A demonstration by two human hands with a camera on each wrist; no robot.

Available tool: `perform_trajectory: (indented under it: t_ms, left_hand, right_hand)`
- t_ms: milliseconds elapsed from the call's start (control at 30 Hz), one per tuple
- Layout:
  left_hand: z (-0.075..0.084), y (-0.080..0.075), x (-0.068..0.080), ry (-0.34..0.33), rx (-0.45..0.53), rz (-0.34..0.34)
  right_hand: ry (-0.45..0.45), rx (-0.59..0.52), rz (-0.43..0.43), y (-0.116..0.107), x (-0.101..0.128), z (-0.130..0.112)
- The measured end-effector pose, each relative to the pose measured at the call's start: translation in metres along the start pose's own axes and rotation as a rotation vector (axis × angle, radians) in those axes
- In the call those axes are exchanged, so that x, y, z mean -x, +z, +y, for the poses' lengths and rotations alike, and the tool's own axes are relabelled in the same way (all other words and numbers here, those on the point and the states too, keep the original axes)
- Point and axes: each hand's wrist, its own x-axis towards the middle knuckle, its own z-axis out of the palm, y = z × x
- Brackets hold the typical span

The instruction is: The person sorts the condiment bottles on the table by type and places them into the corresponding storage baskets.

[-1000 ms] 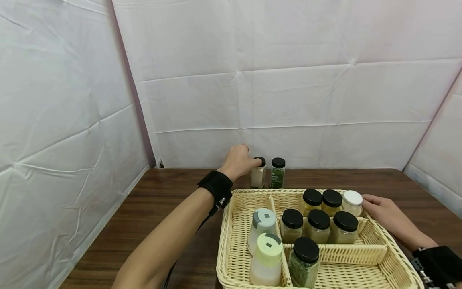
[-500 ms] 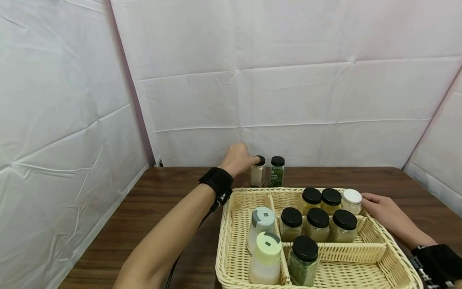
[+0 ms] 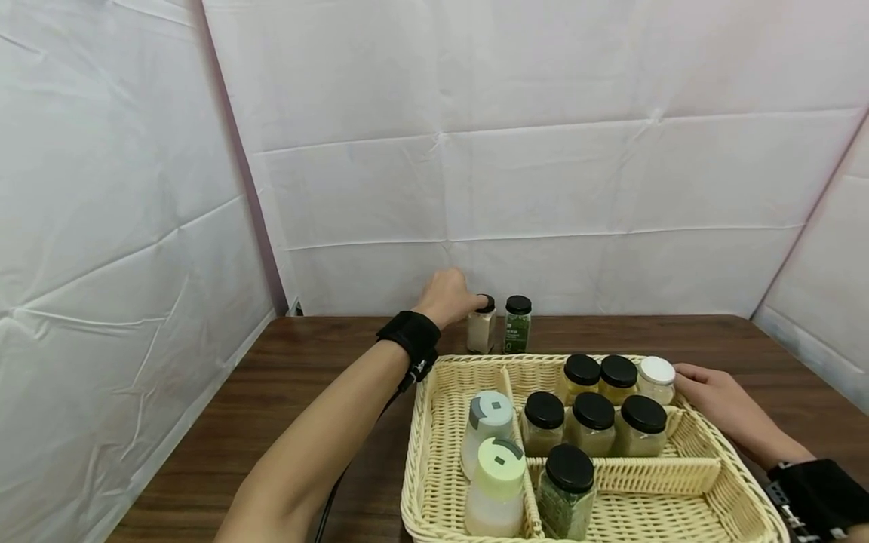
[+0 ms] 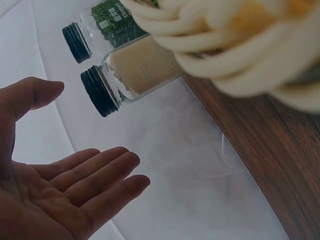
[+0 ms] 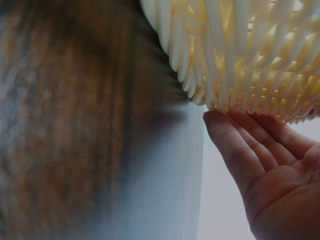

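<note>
My left hand (image 3: 453, 296) is stretched to the table's far edge, beside a small jar of beige powder (image 3: 480, 329) with a black lid. In the left wrist view the left hand (image 4: 92, 131) is open, palm up and fingers straight, with a gap to the beige jar (image 4: 137, 70). A green herb jar (image 3: 517, 326) stands right of the beige one. My right hand (image 3: 709, 392) lies flat against the right wall of the wicker basket (image 3: 422, 422), and its fingertips (image 5: 225, 130) touch the weave (image 5: 240, 60).
The basket holds several black-lidded jars (image 3: 594, 418), one white-lidded jar (image 3: 656, 377) and two pale squeeze bottles (image 3: 494, 483) in its left compartment. White sheeting closes in the dark wooden table (image 3: 305, 377) at the back and sides.
Only the head view has shifted slightly. Both hands stay where they were.
</note>
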Motion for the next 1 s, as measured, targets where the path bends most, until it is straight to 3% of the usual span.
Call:
perform_trajectory:
  t_ms: [567,767,1000]
  left_hand:
    - [0.001,0.007,-0.011,0.035,-0.01,-0.012]
    - [0.003,0.012,-0.017,0.05,0.003,-0.042]
    - [0.007,0.016,-0.02,0.048,0.019,-0.069]
  right_hand:
    - [0.014,-0.011,0.014,-0.002,0.0,0.004]
    - [0.027,-0.009,-0.008,-0.002,-0.001,0.003]
    - [0.012,-0.014,0.024,0.0,0.001,0.001]
